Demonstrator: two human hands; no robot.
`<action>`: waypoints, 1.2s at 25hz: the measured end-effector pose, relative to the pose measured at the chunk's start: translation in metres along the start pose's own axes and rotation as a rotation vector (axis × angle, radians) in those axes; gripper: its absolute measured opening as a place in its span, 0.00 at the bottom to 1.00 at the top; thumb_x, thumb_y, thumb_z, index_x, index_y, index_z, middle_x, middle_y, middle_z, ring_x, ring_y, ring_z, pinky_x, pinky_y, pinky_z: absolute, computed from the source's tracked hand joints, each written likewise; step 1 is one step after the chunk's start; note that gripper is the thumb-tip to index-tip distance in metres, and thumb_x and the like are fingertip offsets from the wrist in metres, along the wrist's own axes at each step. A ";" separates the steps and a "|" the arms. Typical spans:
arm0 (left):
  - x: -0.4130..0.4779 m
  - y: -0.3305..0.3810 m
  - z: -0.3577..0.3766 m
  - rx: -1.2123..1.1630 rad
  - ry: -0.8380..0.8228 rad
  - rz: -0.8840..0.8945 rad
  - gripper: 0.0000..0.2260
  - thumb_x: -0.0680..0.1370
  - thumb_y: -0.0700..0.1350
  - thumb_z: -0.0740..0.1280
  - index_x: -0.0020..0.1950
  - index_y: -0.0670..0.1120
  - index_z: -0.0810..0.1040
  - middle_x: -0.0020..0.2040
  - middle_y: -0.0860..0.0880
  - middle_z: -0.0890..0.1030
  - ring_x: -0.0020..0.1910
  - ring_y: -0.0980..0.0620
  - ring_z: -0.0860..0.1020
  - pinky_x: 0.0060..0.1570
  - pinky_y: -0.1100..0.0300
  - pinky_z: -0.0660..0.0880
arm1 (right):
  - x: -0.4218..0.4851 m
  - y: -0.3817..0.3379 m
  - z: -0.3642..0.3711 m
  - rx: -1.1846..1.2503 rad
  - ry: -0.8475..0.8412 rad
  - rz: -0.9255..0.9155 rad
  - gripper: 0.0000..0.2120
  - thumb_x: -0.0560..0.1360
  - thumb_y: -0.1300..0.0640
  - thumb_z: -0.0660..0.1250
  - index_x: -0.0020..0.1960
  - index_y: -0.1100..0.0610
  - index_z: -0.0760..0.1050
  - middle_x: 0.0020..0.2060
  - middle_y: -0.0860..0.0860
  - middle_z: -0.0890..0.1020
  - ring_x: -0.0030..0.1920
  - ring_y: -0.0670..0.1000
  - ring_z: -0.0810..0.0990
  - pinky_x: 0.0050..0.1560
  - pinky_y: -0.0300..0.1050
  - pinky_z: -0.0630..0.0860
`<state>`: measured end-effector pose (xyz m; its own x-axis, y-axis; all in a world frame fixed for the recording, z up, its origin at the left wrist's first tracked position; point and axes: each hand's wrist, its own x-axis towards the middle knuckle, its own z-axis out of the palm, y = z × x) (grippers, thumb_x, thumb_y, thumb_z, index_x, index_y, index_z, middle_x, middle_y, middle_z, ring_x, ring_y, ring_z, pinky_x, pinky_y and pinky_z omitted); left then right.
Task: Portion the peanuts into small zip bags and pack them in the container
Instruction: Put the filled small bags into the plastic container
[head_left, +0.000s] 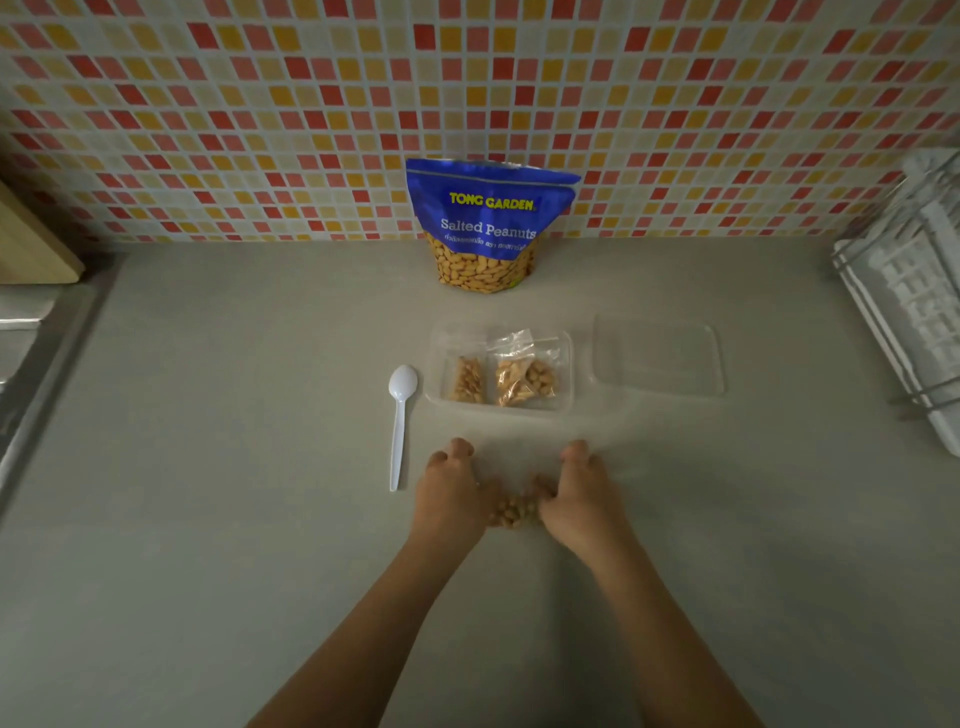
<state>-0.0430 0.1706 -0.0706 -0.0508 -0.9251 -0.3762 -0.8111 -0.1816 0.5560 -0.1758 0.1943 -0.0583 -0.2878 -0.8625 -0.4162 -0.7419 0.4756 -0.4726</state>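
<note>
Labelling: the blue stand-up foil pouch reads "TONG GARDEN" in yellow and "Salted Peanuts" in white, with a smaller line of script below that I cannot read. It stands upright at the far edge of the matt grey surface, against the wall of small red, orange and cream mosaic tiles, printed face towards me.

Materials: the clear rectangular plastic container lies near the pouch, long axis left to right. It holds two small clear zip bags of peanuts, a narrow one on the left and a fuller, crinkled one on the right. Its clear flat lid lies just beside it on the right. The white plastic spoon lies to its left, long axis away from me, bowl at the far end.

Hands: my left hand and right hand rest on the surface, fingers curled, gripping a third small bag of peanuts between them (the film is nearly invisible; I cannot tell which way its mouth points).
</note>
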 end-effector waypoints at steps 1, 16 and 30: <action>-0.002 0.000 0.005 -0.032 0.007 -0.002 0.17 0.75 0.40 0.64 0.63 0.42 0.69 0.53 0.40 0.77 0.52 0.40 0.77 0.50 0.52 0.75 | -0.002 0.003 0.006 0.049 0.003 0.004 0.21 0.73 0.58 0.66 0.62 0.60 0.63 0.57 0.58 0.70 0.56 0.61 0.73 0.49 0.41 0.65; 0.058 0.028 -0.052 -0.276 0.371 0.208 0.10 0.79 0.39 0.61 0.57 0.45 0.78 0.50 0.46 0.82 0.45 0.48 0.80 0.47 0.58 0.78 | 0.032 -0.016 -0.007 0.596 0.457 -0.277 0.11 0.71 0.65 0.69 0.52 0.56 0.75 0.49 0.56 0.80 0.47 0.53 0.81 0.50 0.47 0.79; 0.051 0.009 -0.012 0.132 0.283 0.240 0.11 0.73 0.31 0.64 0.54 0.39 0.79 0.59 0.36 0.74 0.56 0.37 0.73 0.53 0.52 0.73 | 0.069 -0.024 -0.009 -0.375 0.018 -0.534 0.25 0.76 0.70 0.54 0.72 0.61 0.62 0.74 0.58 0.60 0.74 0.57 0.58 0.73 0.47 0.58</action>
<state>-0.0457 0.1178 -0.0757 -0.1005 -0.9948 -0.0178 -0.8644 0.0784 0.4966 -0.1836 0.1220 -0.0685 0.1712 -0.9678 -0.1846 -0.9456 -0.1089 -0.3064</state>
